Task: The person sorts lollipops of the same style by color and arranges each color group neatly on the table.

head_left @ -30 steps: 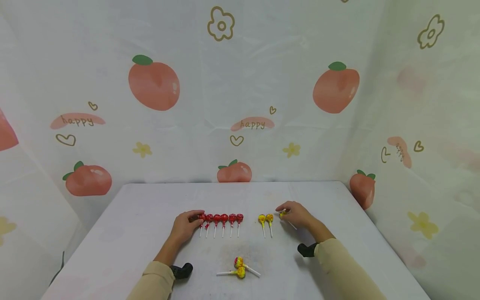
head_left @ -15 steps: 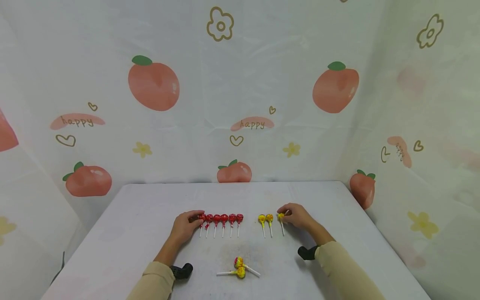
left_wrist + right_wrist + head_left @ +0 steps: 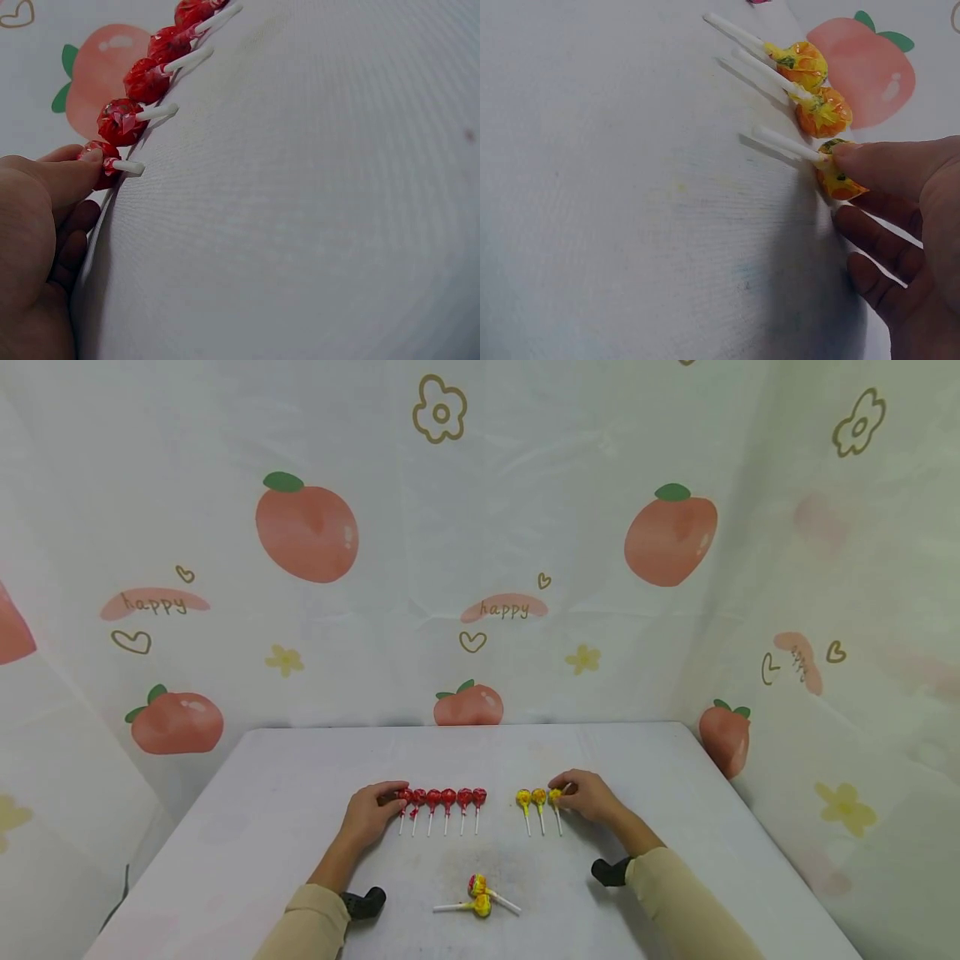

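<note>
Several red lollipops stand side by side in a row, sticks toward me. My left hand (image 3: pixel 369 814) pinches the head of the leftmost red lollipop (image 3: pixel 110 169) between thumb and forefinger. To the right, my right hand (image 3: pixel 592 795) pinches the head of a yellow lollipop (image 3: pixel 838 180), its stick pointing toward me. Two other yellow lollipops (image 3: pixel 532 798) lie just left of it, parallel and a small gap away. In the right wrist view the thumb covers part of the held head, and the other fingers curl below it.
Nearer me on the white table (image 3: pixel 300 760) two more yellow-wrapped lollipops (image 3: pixel 480 906) lie crossed, one with some red on its wrapper. A printed curtain (image 3: pixel 390 527) hangs behind the table and at its sides.
My right hand has turned the yellow lollipop from slanted to nearly straight and moved it left, closer to the other two. The left hand has stayed in place.
</note>
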A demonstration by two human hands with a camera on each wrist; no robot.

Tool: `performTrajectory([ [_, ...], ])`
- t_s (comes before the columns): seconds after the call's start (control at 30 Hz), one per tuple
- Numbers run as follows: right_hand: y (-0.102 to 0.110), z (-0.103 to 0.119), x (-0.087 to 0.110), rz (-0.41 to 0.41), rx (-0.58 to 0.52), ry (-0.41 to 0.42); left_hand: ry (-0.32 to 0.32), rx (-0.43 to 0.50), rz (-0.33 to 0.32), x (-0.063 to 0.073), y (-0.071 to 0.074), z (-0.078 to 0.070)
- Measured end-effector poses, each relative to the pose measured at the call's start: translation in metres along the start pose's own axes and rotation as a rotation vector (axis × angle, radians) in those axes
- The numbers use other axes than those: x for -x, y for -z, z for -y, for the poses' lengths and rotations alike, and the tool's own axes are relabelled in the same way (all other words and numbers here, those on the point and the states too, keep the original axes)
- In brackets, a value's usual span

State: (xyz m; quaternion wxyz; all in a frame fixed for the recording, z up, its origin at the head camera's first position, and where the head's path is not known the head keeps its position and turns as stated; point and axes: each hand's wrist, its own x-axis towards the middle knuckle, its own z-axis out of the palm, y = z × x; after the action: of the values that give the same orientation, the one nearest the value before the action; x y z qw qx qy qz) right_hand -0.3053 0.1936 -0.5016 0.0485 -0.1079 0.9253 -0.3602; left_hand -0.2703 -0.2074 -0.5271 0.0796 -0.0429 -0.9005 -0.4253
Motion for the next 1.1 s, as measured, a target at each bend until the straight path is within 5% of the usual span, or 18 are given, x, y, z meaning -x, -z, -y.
performTrajectory([
  [0.8,0.002,0.000,0.004,-0.038,-0.021,0.016,-0.009,-0.002,-0.009,0.001,0.000,0.000],
  [1.1,0.005,0.014,0.008,-0.182,-0.061,0.107,-0.007,-0.007,-0.007,0.001,0.000,-0.001],
])
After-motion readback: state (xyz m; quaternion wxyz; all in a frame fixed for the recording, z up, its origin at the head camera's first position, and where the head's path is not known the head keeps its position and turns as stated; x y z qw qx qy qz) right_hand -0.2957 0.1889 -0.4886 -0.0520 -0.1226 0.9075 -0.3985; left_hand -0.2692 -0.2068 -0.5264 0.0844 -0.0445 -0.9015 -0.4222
